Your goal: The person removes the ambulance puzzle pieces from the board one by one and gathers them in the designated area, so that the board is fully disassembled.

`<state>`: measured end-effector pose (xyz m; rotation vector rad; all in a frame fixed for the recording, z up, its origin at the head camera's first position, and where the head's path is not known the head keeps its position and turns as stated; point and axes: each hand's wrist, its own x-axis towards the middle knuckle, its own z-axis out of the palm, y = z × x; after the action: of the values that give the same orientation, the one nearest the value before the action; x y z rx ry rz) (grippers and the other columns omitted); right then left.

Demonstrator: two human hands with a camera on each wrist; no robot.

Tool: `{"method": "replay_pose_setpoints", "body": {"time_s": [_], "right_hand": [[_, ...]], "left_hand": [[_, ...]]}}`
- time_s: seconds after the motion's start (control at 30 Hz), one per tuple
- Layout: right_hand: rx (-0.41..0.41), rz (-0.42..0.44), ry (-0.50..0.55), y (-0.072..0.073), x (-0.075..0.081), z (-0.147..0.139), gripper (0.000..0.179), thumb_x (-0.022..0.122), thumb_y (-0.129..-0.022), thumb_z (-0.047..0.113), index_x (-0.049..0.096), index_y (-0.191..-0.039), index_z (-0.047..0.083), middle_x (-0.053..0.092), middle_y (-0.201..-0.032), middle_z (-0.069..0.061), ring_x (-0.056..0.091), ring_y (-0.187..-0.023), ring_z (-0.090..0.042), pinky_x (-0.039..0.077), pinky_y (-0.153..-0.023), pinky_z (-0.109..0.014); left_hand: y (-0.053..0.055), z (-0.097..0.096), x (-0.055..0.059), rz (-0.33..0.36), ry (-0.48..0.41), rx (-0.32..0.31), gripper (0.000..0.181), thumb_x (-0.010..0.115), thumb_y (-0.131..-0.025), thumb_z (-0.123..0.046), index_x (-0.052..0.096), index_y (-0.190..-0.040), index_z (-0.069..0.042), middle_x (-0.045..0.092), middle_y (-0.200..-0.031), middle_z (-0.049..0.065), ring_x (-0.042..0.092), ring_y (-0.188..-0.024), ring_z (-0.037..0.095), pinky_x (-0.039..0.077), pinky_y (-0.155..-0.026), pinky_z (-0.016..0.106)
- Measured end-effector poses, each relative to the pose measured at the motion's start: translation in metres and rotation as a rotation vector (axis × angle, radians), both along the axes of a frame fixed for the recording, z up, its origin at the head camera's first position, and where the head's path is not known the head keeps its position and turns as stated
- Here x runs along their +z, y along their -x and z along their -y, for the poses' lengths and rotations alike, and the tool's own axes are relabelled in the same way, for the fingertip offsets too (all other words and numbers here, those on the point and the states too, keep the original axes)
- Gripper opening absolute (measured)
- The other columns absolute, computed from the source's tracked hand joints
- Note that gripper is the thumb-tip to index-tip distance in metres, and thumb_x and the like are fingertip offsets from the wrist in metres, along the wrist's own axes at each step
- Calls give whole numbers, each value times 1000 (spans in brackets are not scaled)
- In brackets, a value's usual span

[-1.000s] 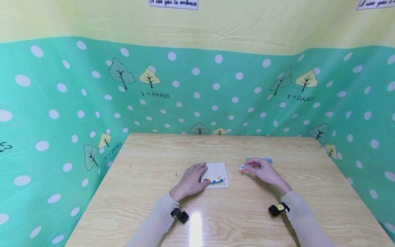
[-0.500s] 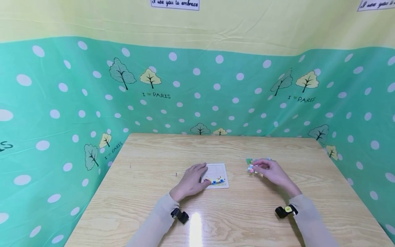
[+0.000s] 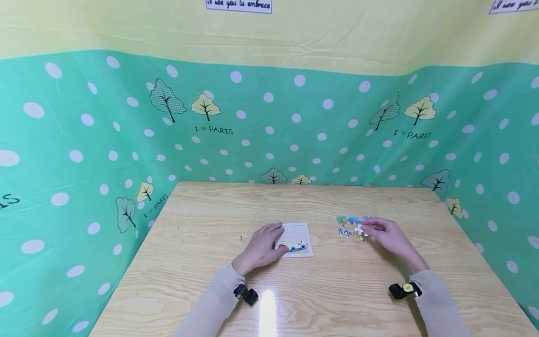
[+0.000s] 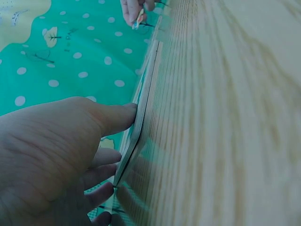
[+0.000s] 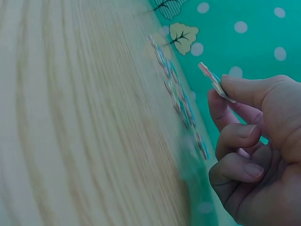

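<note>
My left hand point(image 3: 261, 246) rests on the left side of a white-framed puzzle tray point(image 3: 310, 253), fingers extended, with the thumb over its lower left part. A joined strip picturing a yellow vehicle with blue wheels point(image 3: 298, 247) lies along the tray's bottom; the area above it is pale. In the left wrist view the tray point(image 4: 140, 125) appears edge-on beneath the thumb. My right hand point(image 3: 389, 238) pinches a thin puzzle piece point(image 5: 214, 81) between thumb and index finger, raised above the table. Below and left of it lie several loose colourful puzzle pieces point(image 3: 344, 232).
The wooden table point(image 3: 202, 281) spreads around both hands. A tiny dark speck point(image 3: 241, 238) lies left of my left hand. A green dotted curtain point(image 3: 294, 126) hangs behind the table and along both sides. Each wrist wears a small black camera point(image 3: 246, 294).
My right hand has moved to the right with the pinched puzzle piece, uncovering more of the loose pieces. The left hand and the tray have stayed in place.
</note>
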<state>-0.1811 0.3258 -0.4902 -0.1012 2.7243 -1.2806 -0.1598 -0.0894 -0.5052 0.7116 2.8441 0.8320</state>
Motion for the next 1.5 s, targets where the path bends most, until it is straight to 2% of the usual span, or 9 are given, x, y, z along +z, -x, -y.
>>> {"method": "replay_pose_setpoints", "body": {"time_s": [0.1, 0.43, 0.7, 0.97, 1.13, 1.3, 1.4, 1.5], "right_hand": [[-9, -1, -5, -2, -1, -6, 50, 65, -106, 43, 67, -136, 3, 71, -132, -20, 66, -115, -24, 52, -90, -28], [-20, 5, -10, -3, -9, -28, 49, 64, -108, 37, 64, -139, -2, 71, -128, -22, 64, -103, -14, 56, -78, -22], [-49, 40, -30, -6, -9, -41, 54, 63, -108, 39, 62, -139, -5, 70, -128, -25, 63, -99, -13, 55, -72, -23], [-50, 27, -105, -6, -9, -38, 52, 65, -107, 39, 66, -134, -6, 72, -123, -22, 65, -104, -18, 51, -81, -22], [-68, 11, -129, -3, -12, -34, 48, 66, -106, 38, 68, -132, -3, 73, -120, -19, 65, -105, -23, 51, -84, -28], [-92, 3, -121, -5, -11, -30, 48, 64, -108, 36, 66, -134, -4, 69, -129, -27, 65, -117, -40, 54, -97, -50], [-100, -10, -110, -6, -8, -29, 48, 61, -109, 34, 65, -135, -7, 65, -136, -33, 60, -127, -50, 48, -107, -64], [-101, -20, -106, -7, -6, -28, 48, 60, -110, 33, 65, -135, -7, 63, -139, -34, 57, -131, -53, 44, -110, -69]], "left_hand": [[0, 0, 0, -3, 0, -2, 66, 65, -103, -40, 52, -155, -2, 44, -168, 16, 38, -156, 41, 31, -128, 63], [0, 0, 0, -14, 2, -3, 66, 65, -102, -40, 53, -155, -2, 44, -168, 17, 39, -156, 41, 32, -127, 64], [0, -1, -1, -9, 1, 1, 66, 65, -102, -40, 53, -155, -2, 44, -168, 16, 39, -156, 41, 31, -127, 64], [0, 0, -1, -10, 2, 0, 66, 65, -102, -41, 52, -155, -2, 44, -168, 16, 39, -156, 41, 31, -127, 64], [0, 0, -1, -11, 5, 2, 67, 65, -102, -41, 53, -155, -3, 44, -168, 15, 39, -156, 40, 32, -127, 63], [0, 0, -2, -17, -1, -3, 67, 65, -102, -42, 53, -155, -2, 44, -168, 15, 39, -156, 40, 32, -127, 63], [0, 0, -3, -20, 2, -4, 67, 65, -102, -42, 53, -155, -3, 44, -168, 15, 39, -156, 40, 32, -127, 63], [0, 1, -3, -20, 4, -2, 67, 64, -102, -42, 53, -155, -3, 44, -168, 15, 39, -156, 40, 32, -127, 63]]}}
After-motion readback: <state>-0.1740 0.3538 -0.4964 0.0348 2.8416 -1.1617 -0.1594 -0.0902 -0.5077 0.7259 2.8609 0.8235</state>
